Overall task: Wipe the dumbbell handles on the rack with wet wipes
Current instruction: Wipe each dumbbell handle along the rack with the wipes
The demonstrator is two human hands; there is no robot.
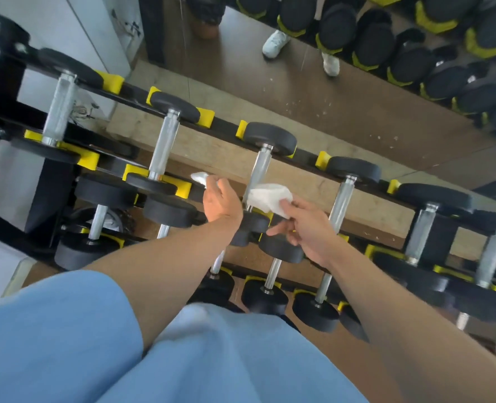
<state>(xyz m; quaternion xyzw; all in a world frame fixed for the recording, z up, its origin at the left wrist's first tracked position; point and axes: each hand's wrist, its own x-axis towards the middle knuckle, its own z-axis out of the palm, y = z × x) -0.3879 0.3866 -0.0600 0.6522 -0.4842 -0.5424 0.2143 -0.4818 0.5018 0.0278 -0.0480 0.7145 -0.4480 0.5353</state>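
Over the rack's point(307, 158) top row, both hands are holding wipes: left hand point(222, 200) clutching a small wad point(199, 178), right hand point(304, 225) pinching a larger wipe point(270, 197) against the third handle point(259, 170). Wiping appears under way; next, probably stroking along that bar.

Crumpled white wipe point(270, 197) against chrome dumbbell handle point(259, 170), second wipe point(200, 178) left of it
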